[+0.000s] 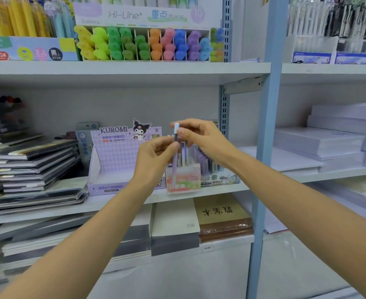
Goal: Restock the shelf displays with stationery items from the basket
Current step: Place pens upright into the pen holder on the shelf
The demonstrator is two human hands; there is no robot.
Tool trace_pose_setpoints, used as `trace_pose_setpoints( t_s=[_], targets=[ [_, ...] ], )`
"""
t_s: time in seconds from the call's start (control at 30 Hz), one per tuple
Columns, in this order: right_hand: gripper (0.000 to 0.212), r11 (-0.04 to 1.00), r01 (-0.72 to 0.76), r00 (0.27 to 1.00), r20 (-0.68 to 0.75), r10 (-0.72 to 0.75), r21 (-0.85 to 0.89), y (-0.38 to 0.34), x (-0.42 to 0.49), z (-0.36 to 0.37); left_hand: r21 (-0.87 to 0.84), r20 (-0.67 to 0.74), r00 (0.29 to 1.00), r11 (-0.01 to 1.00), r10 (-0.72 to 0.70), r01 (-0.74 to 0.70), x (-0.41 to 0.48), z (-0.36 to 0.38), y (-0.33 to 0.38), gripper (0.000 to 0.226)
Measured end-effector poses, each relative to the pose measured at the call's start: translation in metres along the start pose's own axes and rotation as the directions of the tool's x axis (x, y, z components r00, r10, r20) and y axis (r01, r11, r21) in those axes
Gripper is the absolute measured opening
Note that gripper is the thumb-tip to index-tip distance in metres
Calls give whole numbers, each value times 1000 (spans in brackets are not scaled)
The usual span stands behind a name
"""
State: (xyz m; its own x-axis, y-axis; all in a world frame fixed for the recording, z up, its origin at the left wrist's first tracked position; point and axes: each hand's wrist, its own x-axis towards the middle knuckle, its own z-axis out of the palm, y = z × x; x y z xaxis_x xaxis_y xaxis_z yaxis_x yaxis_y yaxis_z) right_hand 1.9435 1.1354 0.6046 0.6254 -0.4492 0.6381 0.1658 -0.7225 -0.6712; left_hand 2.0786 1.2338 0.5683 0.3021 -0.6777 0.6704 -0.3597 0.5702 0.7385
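Observation:
Both my hands hold one slim pen [175,162] upright in front of the middle shelf. It has a pale purple barrel and a light blue top. My left hand [156,157] pinches the barrel near its upper part. My right hand [196,138] pinches the blue top end. Right behind the pen stands a small pink and white "Fruit Soda" display box [184,182] with several similar pens standing in it. To its left is a purple Kuromi display box [113,165], its tray looking bare. The basket is not in view.
A grey-blue upright post [266,126] divides the shelving at right. Dark notebooks [33,167] are stacked at left, white paper reams [333,139] at right. Coloured highlighters [147,44] fill the upper shelf. Notebooks [220,212] lie on the lower shelf.

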Motion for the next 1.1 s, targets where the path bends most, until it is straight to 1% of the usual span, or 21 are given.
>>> trace_pose_setpoints(
  t_s=[0.1,0.13,0.2,0.23,0.3,0.33,0.37,0.4,0.5,0.67,0.73,0.87,1.1],
  targets=[
    [16,1000,10,1000,-7,-10,-25,2,3,0,15,-3,1000,1000,1,-1,1,4,-4,16],
    [14,1000,19,999,-41,-20,-19,3,4,-1,67,-13,1000,998,6,-5,1,3,-7,16],
    [12,999,37,983,-181,-34,14,6,9,-8,269,-7,999,962,52,-48,-3,0,-15,25],
    [12,999,38,965,-260,-31,21,9,12,-13,393,28,995,915,91,-94,-6,-2,-21,29],
    [12,1000,18,928,-373,-26,-25,16,18,-22,615,167,977,761,133,-208,-15,-7,-34,34],
    [13,998,-4,917,-399,-22,-64,22,20,-25,685,237,964,683,120,-253,-19,-9,-41,38],
    [13,994,-33,912,-410,-12,-103,29,22,-26,725,288,953,628,97,-283,-23,-11,-47,43],
    [13,988,-66,910,-414,1,-143,36,24,-25,741,318,944,599,84,-303,-27,-12,-52,46],
    [15,956,-126,919,-393,12,-266,55,26,-19,743,338,934,576,118,-341,-32,-15,-61,50],
    [15,894,-139,948,-317,-3,-426,71,29,-8,774,349,928,519,126,-362,-32,-14,-67,52],
    [14,875,-133,961,-278,-1,-466,73,31,-8,778,351,926,507,137,-370,-32,-15,-69,52],
    [16,865,-132,973,-229,21,-484,70,38,-11,778,341,925,503,167,-377,-32,-14,-74,52],
    [13,883,-170,949,-313,28,-438,78,43,-2,772,331,926,512,182,-377,-31,-14,-76,54]
  ],
)
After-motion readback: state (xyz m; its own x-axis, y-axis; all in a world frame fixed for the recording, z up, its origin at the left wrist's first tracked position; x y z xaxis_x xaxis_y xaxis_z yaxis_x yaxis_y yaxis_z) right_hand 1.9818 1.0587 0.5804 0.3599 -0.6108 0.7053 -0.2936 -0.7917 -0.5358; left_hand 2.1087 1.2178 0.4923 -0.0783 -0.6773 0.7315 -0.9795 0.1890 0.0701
